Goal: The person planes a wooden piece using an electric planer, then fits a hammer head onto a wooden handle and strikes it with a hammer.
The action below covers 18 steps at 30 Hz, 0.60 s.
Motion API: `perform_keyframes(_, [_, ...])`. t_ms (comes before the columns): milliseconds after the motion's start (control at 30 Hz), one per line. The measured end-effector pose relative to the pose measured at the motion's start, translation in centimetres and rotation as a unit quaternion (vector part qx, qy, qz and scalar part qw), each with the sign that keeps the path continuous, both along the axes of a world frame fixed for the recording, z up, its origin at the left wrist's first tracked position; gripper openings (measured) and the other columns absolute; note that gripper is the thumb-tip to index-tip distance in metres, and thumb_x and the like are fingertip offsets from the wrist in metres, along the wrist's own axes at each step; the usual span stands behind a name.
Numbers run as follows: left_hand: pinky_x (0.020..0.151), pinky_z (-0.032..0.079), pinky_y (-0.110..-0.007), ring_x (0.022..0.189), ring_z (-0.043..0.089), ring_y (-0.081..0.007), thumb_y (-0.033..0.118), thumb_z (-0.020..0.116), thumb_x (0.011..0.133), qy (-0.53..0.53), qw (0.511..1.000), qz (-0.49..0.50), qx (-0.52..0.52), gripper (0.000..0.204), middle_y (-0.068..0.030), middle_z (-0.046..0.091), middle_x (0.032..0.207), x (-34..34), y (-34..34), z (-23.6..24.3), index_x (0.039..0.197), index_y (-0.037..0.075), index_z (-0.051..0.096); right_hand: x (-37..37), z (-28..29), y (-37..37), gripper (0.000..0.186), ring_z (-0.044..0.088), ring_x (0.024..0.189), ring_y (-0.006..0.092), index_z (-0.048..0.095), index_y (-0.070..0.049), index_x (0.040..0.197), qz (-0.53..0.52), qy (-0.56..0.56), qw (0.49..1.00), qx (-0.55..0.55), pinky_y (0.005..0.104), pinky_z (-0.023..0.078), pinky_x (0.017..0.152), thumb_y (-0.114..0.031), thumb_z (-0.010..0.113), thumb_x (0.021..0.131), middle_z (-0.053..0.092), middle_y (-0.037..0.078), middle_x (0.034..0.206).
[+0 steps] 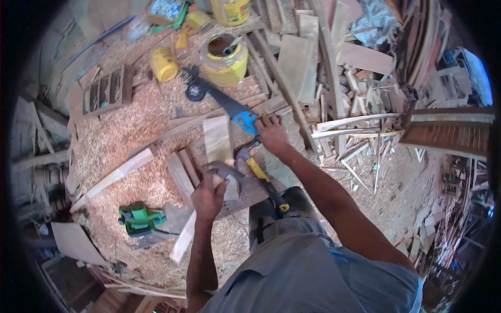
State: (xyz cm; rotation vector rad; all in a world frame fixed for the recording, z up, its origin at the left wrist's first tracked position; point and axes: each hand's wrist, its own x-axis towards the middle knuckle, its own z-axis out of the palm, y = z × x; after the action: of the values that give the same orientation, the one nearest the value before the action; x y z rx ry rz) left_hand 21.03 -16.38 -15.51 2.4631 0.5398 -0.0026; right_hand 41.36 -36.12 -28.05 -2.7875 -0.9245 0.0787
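My right hand (pixel 273 136) reaches across the workbench with its fingers curled on the blue handle (pixel 245 119) of a handsaw. The saw's dark blade (pixel 219 99) points away to the far left. My left hand (pixel 207 198) is closed around a tool with a dark, curved metal head (pixel 225 170); its grip is mostly hidden by the fingers. Between the hands lies a claw hammer (pixel 259 171) with a yellow and black handle, its end toward my body. A pale board (pixel 218 137) lies just beyond the left hand, beside short wood blocks (pixel 181 178).
Wood shavings cover much of the surface. A yellow tub (pixel 224 61), a tipped yellow container (pixel 164 64) and a slotted wooden frame (pixel 108 92) stand farther off. A green tool (pixel 141 219) sits at left. Long planks (pixel 284 91) and scrap wood (pixel 360 91) crowd the right.
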Motion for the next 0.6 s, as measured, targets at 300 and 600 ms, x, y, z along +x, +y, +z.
perform_keyframes(300, [0.081,0.047,-0.047,0.094,0.059,-0.0339,0.019,0.068,0.083,-0.067,0.978,-0.175,0.087,0.041,-0.0132,0.063,0.098,6.3,-2.8,-3.3,0.122,0.009,0.062,-0.8,10.0,-8.3,0.037,0.06,0.099,0.0356,0.058,-0.007,0.106,-0.003,0.043,0.987,0.156,0.0482,0.047,0.084,-0.011,0.072,0.072,0.058,0.017,0.104])
perform_keyframes(600, [0.091,0.047,-0.047,0.104,0.057,-0.0358,0.016,0.068,0.083,-0.169,0.959,-0.207,0.099,0.044,-0.0155,0.064,0.108,15.3,-13.0,-8.5,0.125,0.006,0.061,-10.2,17.4,-25.3,0.036,0.06,0.068,0.0125,0.057,-0.001,0.123,-0.332,0.263,0.782,0.457,0.027,0.048,0.058,-0.008,0.059,0.088,0.06,0.005,0.082])
